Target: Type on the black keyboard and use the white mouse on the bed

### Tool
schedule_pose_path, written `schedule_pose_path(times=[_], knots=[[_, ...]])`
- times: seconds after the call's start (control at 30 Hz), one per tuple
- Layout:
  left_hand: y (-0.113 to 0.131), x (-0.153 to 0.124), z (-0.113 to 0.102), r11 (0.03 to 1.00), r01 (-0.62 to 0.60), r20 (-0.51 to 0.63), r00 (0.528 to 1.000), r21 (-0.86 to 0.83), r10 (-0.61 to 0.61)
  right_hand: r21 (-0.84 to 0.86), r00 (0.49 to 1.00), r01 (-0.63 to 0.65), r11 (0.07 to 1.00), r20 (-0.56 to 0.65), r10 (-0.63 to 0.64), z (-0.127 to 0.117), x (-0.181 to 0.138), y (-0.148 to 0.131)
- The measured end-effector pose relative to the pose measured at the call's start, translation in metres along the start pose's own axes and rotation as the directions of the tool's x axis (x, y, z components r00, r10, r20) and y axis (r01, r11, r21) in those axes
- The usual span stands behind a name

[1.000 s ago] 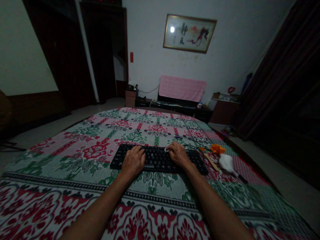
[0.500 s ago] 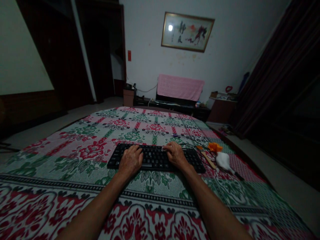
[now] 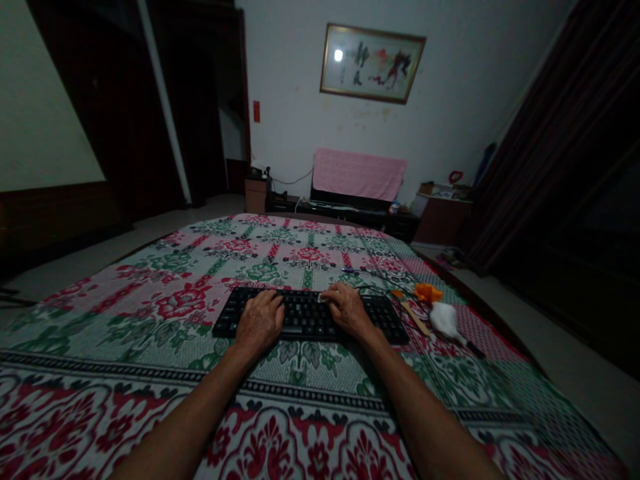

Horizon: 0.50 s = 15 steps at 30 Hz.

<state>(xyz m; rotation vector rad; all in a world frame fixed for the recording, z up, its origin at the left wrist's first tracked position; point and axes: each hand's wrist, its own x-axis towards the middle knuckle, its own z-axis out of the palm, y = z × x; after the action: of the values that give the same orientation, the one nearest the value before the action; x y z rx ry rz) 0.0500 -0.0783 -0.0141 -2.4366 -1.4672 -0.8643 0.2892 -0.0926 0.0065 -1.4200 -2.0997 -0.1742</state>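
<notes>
A black keyboard [image 3: 306, 321] lies flat on a flowered bedspread [image 3: 300, 373] before me. My left hand [image 3: 260, 320] rests over its left part, palm down, with the fingers stretched forward onto the keys. Further right, my right hand [image 3: 347, 309] is bent over the keys, its fingertips closed on a small white wad [image 3: 321, 298], which may be tissue or cotton. That wad touches or nearly touches the upper row of keys. The fingers cover most of it.
Right of the keyboard lie a flat wooden stick [image 3: 415, 319], a crumpled orange piece [image 3: 428, 292], a white fluffy bundle [image 3: 444, 319] with a dark handle, and a cable. Beyond the bed stand a low cabinet [image 3: 340, 215] and a pink cloth [image 3: 360, 173] over a screen.
My right hand, with the white wad, has shifted very slightly left along the upper keys. The left hand stays in place on the keyboard. The whole view has moved a little.
</notes>
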Motion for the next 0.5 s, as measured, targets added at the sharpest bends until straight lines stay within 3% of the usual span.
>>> schedule_pose_path(times=[0.13,0.33,0.5], knots=[[0.0001,-0.0003,-0.0006,1.000,-0.011,-0.002,1.000,0.000,0.011,-0.012,0.999,-0.002,1.000,0.053,0.003,0.0001,-0.0004,-0.0076],[0.0001,-0.0002,-0.0013,1.000,-0.002,0.017,1.000,0.022,0.002,-0.058,0.992,-0.129,0.990,0.005,0.130,-0.0042,-0.0022,-0.0024],[-0.0006,0.0002,0.0001,1.000,-0.004,0.014,1.000,0.025,0.004,0.027,0.999,0.015,1.000,-0.034,-0.014,-0.0009,-0.0018,-0.0069]])
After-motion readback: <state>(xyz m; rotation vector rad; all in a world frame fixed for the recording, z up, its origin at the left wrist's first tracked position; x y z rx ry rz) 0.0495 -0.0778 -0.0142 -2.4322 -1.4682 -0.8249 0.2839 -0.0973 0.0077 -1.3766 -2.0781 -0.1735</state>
